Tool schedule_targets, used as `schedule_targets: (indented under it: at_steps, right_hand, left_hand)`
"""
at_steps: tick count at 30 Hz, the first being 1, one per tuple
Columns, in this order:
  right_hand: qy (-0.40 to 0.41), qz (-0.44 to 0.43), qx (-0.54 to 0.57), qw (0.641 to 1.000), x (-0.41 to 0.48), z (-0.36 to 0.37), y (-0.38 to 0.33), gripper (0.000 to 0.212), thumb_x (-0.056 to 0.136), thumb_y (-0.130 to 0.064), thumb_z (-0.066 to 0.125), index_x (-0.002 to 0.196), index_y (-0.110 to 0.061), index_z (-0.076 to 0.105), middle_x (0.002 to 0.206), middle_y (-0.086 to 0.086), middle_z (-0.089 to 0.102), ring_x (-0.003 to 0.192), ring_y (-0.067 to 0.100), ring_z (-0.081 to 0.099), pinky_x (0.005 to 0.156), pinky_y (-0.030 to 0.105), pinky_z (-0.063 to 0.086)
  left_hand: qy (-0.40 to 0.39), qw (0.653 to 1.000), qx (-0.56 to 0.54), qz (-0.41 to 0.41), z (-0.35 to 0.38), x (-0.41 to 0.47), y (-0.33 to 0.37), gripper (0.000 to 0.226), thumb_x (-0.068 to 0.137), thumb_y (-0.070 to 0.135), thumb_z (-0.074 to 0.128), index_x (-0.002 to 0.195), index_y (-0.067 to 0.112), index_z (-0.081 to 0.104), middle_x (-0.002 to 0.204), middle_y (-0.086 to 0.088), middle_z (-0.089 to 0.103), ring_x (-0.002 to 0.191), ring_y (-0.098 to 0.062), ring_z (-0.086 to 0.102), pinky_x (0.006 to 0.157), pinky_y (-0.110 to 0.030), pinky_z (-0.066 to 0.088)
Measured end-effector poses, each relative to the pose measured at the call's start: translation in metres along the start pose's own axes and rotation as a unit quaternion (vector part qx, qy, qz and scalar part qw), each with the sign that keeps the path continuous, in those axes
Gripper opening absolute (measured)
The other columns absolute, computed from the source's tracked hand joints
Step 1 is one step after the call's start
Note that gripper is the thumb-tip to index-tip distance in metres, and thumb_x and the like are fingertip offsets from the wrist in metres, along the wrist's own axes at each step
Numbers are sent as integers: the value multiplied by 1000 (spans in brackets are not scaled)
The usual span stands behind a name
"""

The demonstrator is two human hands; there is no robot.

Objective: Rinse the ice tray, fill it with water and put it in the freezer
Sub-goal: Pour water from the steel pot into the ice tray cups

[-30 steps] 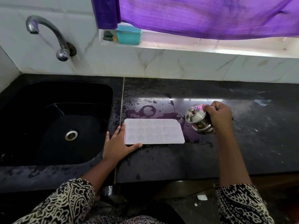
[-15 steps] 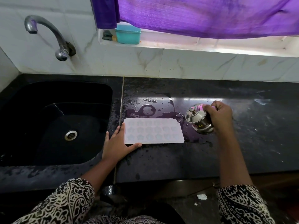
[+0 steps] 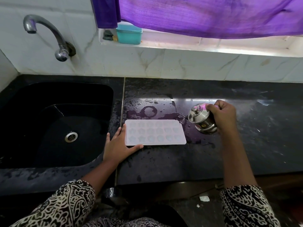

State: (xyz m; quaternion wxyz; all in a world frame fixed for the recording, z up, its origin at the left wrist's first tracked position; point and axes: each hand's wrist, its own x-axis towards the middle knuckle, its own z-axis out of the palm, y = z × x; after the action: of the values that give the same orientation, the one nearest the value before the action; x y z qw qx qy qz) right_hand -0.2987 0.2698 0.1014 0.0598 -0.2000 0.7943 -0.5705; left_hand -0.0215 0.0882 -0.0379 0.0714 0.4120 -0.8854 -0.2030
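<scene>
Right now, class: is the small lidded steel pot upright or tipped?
Tipped: the small lidded steel pot leans toward the white ice tray, a thin stream leaving it.

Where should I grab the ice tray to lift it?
Take the ice tray by its two short ends, one hand from each side, kept level: it is thin, flat and lies long-side across, with shallow wells. The left hand rests at its left end.

Both sleeves (image 3: 70, 199) carry black-and-white swirling print.
</scene>
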Motion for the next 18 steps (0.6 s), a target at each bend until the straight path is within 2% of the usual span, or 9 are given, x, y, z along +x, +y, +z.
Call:
schedule_targets:
  at_steps: [8, 14, 18]
  right_hand:
    - [-2, -9, 1, 1000, 0, 1, 0, 35, 78, -13, 68, 56, -19, 41, 62, 11, 45, 61, 19, 45, 56, 29, 41]
    - [-5, -13, 8, 1000, -1, 2, -1, 34, 77, -13, 68, 56, -18, 41, 62, 11, 45, 61, 19, 43, 55, 28, 40]
    - [-3, -11, 17, 1000, -2, 3, -2, 36, 78, -12, 68, 56, -18, 40, 59, 7, 44, 56, 16, 44, 51, 22, 39]
  left_hand:
    - [4, 1000, -2, 1, 0, 0, 0, 136, 46, 103, 16, 155, 22, 5, 159, 1, 24, 147, -6, 11, 119, -41, -3]
    - [8, 1000, -8, 1, 0, 0, 0, 131, 50, 100, 23, 155, 22, 6, 159, 2, 24, 147, -6, 11, 119, -41, -3]
    - [7, 1000, -7, 0, 0, -1, 1, 130, 51, 99, 25, 155, 22, 5, 159, 2, 24, 147, -6, 12, 119, -41, -3]
